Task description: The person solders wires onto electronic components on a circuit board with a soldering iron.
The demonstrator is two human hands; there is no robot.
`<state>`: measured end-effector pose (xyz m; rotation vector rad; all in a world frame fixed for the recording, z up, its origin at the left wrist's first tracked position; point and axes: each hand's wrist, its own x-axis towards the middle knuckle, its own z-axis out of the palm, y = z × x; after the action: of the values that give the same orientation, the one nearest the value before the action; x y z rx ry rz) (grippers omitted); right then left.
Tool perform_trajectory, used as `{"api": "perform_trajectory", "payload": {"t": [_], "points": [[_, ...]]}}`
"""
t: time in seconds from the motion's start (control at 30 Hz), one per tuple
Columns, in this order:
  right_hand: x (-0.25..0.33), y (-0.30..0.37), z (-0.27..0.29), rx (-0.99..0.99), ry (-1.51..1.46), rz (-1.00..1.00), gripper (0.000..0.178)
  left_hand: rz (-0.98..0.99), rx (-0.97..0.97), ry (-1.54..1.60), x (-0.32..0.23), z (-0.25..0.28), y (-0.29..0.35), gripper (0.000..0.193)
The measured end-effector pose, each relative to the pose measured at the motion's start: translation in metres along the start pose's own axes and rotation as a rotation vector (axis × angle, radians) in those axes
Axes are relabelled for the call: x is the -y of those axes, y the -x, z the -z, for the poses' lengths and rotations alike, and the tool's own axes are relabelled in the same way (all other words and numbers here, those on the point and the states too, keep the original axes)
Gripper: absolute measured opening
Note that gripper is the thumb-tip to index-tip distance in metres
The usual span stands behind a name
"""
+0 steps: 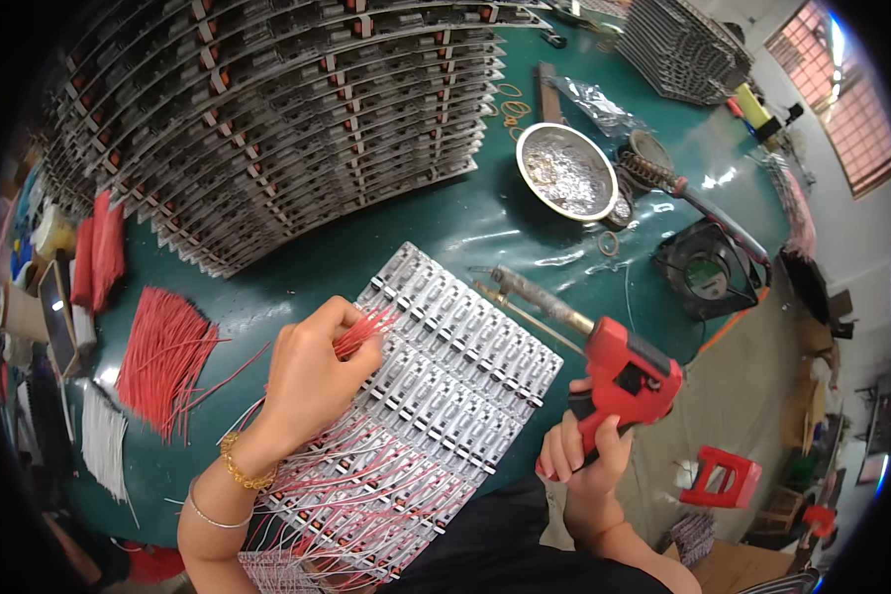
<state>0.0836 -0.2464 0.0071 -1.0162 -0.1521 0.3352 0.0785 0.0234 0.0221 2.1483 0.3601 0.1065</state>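
Note:
My left hand (312, 371) is closed around a bunch of red wires (368, 327), whose tips point toward a panel of silver modules (455, 396). That panel lies tilted on the table's near side, with rows of small slotted units. Its lower rows carry red and white wires (366, 485) that trail off to the left, partly behind my forearm. My right hand (589, 450) grips a red soldering gun (634, 371) by its handle. The gun's metal barrel and thin tip reach up and left over the panel's upper right edge, apart from the modules.
A tall stack of similar panels (297, 119) stands at the far left. Loose red wires (165, 356) and white wires (103, 436) lie on the left. Beyond the gun are a metal bowl (567, 170), a soldering iron (708, 208) and a black fan (708, 272).

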Motion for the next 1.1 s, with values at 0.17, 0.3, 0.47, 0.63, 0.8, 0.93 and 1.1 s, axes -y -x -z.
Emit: {"api": "perform_trajectory", "payload": {"t": [0.17,0.3,0.47,0.63,0.8,0.93,1.1], "points": [[0.032,-0.020,0.003,-0.119,0.466,0.410,0.051,-0.121,-0.073,-0.032,0.005,-0.004,0.007,0.013],[0.056,-0.052,0.012,-0.390,0.738,0.599,0.028,-0.208,-0.085,-0.080,0.003,-0.007,0.003,0.012],[0.068,-0.094,0.022,-0.451,0.883,0.403,0.022,-0.253,-0.109,-0.094,0.010,-0.007,0.004,0.014],[0.107,-0.074,-0.003,-0.423,0.939,0.554,0.028,-0.170,-0.096,-0.052,0.014,-0.003,0.010,0.016],[0.127,-0.033,0.000,-0.070,0.684,0.566,0.033,-0.159,-0.085,0.006,0.001,-0.003,-0.002,0.018],[0.039,-0.007,-0.005,-0.058,0.482,0.254,0.073,-0.174,-0.186,-0.104,0.017,0.003,0.000,0.018],[0.005,0.023,-0.007,-0.061,0.532,0.023,0.084,-0.170,-0.107,-0.032,0.011,-0.007,0.002,0.015]]}}
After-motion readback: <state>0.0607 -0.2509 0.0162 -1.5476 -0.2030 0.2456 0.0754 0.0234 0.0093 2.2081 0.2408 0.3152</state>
